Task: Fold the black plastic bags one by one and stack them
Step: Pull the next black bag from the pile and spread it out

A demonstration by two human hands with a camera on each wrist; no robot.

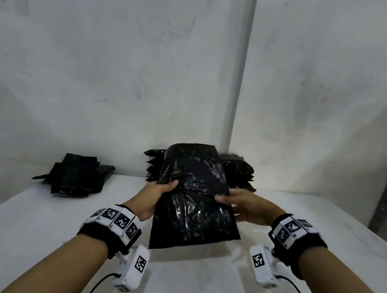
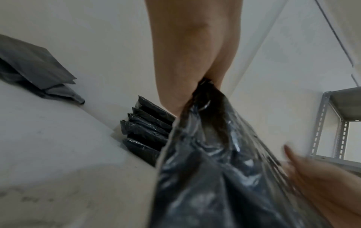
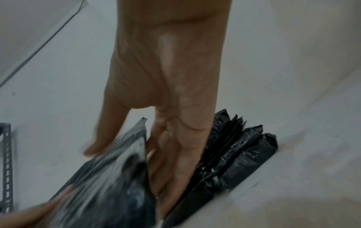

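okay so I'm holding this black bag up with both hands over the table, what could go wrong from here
The black bag is slick and wrinkled, and each hand, left hand and right hand, holds only a side edge, so the grip may slip and the fold come out crooked. Its far end hangs close over the pile of bags by the wall and might drag it out of line. The other stack on the table already looks splayed.

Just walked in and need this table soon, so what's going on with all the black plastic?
A person is working through black plastic bags at a white table. Both the left hand and the right hand grip one black bag by its sides, lifted off the table. Behind it, against the wall, is a stack of bags. A smaller pile of bags lies to the left.
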